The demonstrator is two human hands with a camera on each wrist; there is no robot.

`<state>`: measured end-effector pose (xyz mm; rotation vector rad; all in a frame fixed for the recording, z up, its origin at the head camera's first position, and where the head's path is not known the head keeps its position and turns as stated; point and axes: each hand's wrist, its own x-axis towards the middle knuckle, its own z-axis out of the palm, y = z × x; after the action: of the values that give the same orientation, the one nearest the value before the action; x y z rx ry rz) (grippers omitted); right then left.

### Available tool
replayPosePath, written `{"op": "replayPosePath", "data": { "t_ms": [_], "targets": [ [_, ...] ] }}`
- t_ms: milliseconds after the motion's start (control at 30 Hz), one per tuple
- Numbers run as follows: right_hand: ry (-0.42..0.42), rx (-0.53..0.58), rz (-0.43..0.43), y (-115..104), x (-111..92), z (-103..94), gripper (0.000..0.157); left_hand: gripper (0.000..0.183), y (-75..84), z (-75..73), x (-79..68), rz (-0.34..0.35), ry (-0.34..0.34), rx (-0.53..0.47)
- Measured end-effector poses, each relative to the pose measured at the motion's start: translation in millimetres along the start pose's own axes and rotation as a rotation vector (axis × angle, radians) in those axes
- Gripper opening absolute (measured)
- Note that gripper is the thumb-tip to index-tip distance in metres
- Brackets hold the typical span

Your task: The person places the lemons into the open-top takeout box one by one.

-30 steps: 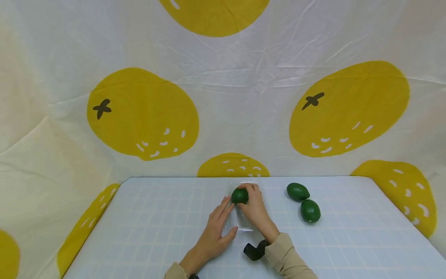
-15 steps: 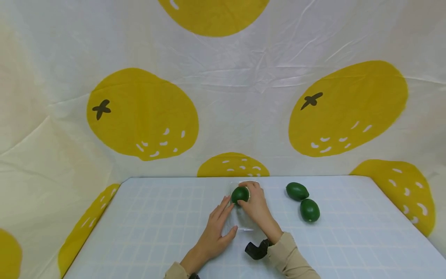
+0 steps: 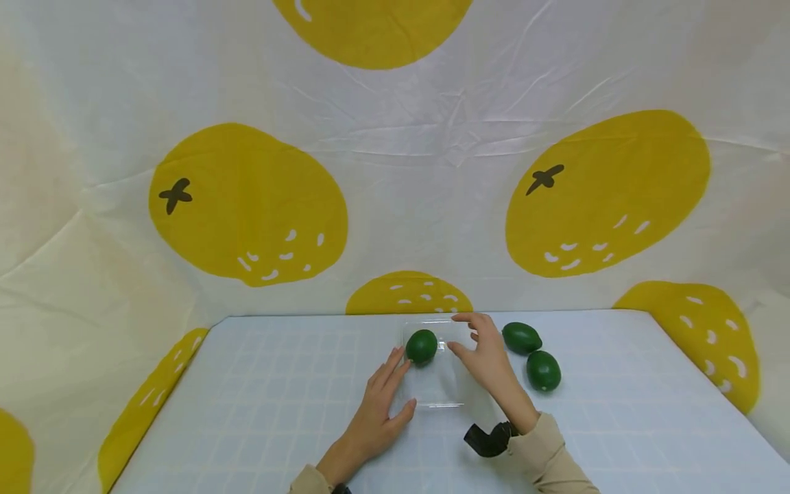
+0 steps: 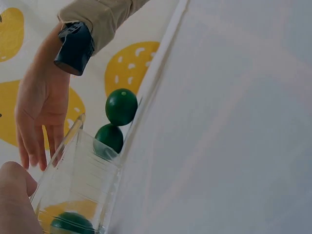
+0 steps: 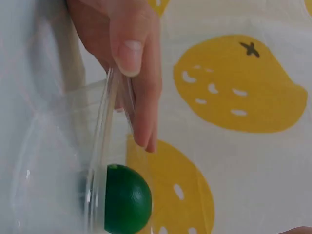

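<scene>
A dark green lime (image 3: 422,347) sits inside the clear plastic box (image 3: 433,406), toward its far left part. My left hand (image 3: 378,415) rests along the box's left side with straight fingers; in the right wrist view its thumb (image 5: 129,53) lies at the rim. Over the box's right side is my right hand (image 3: 487,357), holding nothing, its thumb and fingers spread apart. Just right of that hand lie two more green limes, one farther back (image 3: 521,338) and one nearer (image 3: 544,371), close together on the table.
A pale checked cloth (image 3: 265,398) covers the table. Behind it hangs a white curtain (image 3: 426,206) printed with large yellow fruit. A black wrist mount (image 3: 490,440) sticks out from the right sleeve near the box's front right corner.
My right hand has let go of the lime, which stays in the box, and has drawn back to the right with its fingers apart. The left hand keeps its place.
</scene>
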<state>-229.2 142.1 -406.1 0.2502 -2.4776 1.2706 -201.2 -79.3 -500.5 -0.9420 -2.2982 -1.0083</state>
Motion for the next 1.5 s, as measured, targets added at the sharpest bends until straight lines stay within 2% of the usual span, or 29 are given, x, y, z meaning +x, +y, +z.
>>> {"op": "replayPosePath", "data": {
  "t_ms": [333, 500, 800, 1067, 1300, 1500],
  "targets": [
    [0.046, -0.037, 0.027, 19, -4, -43.3, 0.041, 0.061, -2.8, 0.6, -0.2, -0.002, 0.005, -0.012],
    [0.102, -0.063, 0.045, 37, -10, -61.5, 0.038, 0.061, -2.9, 3.2, 0.7, 0.012, 0.01, -0.019],
    [0.213, -0.041, 0.121, 77, -23, -85.8, 0.036, 0.061, -4.3, 2.8, 0.7, 0.009, 0.012, -0.028],
    [0.273, 0.095, 0.213, 112, -39, -91.8, 0.036, 0.063, -2.5, 3.0, 0.8, -0.005, -0.002, -0.025],
    [0.251, 0.135, 0.192, 134, -48, -85.3, 0.035, 0.064, -2.0, 2.6, 0.8, -0.007, -0.002, -0.022],
    [0.234, 0.151, 0.182, 143, -52, -78.8, 0.035, 0.062, -2.2, 1.1, 0.9, -0.007, -0.001, -0.027]
  ]
}}
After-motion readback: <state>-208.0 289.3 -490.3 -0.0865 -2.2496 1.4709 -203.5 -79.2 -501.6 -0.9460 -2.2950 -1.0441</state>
